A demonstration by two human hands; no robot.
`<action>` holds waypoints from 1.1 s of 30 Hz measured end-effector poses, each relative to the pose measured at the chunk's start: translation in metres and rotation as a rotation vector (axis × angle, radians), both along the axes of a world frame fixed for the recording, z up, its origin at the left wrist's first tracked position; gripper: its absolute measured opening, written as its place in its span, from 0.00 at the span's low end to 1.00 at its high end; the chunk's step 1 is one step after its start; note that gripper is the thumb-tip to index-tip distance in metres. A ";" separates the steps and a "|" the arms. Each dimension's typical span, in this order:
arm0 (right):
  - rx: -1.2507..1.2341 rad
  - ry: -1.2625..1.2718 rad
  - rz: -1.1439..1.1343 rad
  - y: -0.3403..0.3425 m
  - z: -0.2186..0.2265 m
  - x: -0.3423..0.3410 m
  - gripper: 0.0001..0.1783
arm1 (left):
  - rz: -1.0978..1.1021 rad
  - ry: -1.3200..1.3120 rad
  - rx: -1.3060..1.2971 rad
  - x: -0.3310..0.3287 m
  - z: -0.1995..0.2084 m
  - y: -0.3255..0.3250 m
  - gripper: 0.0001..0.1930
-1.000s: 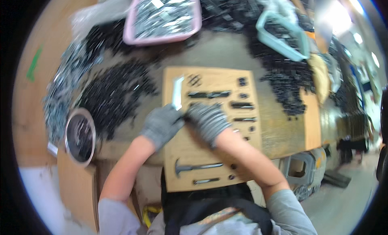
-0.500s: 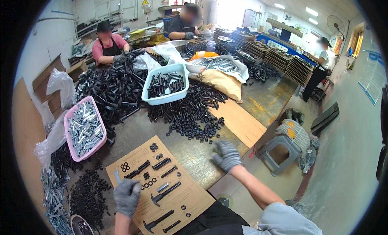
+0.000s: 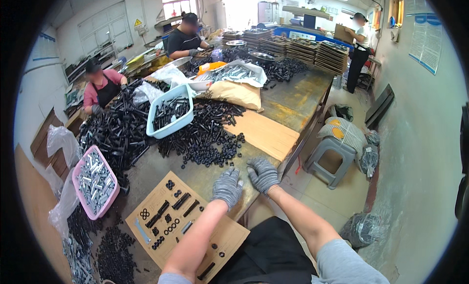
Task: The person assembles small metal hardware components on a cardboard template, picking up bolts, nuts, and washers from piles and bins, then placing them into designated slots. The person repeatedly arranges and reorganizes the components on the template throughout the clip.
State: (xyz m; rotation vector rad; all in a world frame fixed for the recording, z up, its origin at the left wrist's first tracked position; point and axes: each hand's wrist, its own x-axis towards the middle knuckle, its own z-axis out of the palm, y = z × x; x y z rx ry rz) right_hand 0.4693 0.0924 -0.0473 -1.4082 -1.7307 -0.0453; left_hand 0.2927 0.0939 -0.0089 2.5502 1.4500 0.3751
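My left hand [image 3: 227, 189], in a grey knit glove, is over the metal table edge beside the brown cardboard sheet [image 3: 161, 191]. Its fingers look loosely apart, with nothing visible in them. Close to its right, my gloved right hand [image 3: 264, 175] has curled fingers facing the left hand; whatever they hold, if anything, is hidden. On the sheet lie black bolts [image 3: 181, 201], rings [image 3: 172, 229], small nuts [image 3: 170, 185], a silver sleeve [image 3: 187, 226] and a pale flat wrench-like piece [image 3: 142, 231]. My left forearm hides part of the sheet. Loose black nuts [image 3: 210, 154] are heaped just beyond my hands.
A pink basket [image 3: 117, 189] of silver sleeves and a light-blue basket [image 3: 168, 131] of bolts stand left and ahead. A wooden board [image 3: 264, 135] lies near the right edge. A grey stool [image 3: 332, 159] stands on the floor. Three people work farther off.
My left hand has left the cardboard sheet and moved right, close to my right hand. The view has shifted. The far person at right now holds up a brown board.
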 end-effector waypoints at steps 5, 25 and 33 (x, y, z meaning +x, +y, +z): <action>-0.034 0.036 -0.021 0.002 -0.001 0.000 0.14 | 0.013 -0.053 0.104 0.026 -0.017 0.021 0.26; -0.424 -0.351 -0.187 0.473 0.144 0.134 0.27 | -0.019 0.033 0.018 0.052 -0.008 0.051 0.28; -0.706 -0.569 -0.044 0.544 0.104 0.118 0.36 | 0.005 -0.102 -0.027 0.056 -0.011 0.053 0.29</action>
